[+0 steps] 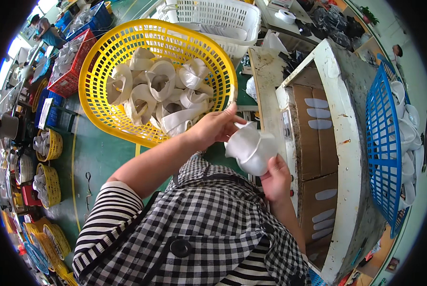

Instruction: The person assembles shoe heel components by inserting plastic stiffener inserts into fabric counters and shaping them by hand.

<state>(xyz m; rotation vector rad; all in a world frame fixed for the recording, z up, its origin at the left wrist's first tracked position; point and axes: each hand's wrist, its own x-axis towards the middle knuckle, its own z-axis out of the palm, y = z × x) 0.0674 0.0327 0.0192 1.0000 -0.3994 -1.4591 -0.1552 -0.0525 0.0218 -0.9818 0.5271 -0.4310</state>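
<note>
Beside the half-curled left hand [214, 127], hold unclear, the right hand [276, 181] grips a curved, glossy white piece [252, 150] by its lower edge.

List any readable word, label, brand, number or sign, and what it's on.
None can be read.
White rectangular sheet at far left: too small to tell if printed.
Small pale plate inside the white-painted frame: any marks too small to read.
Curved white piece in the right hand: no lettering visible.
Yellow oval plastic basket: no lettering visible.
</note>
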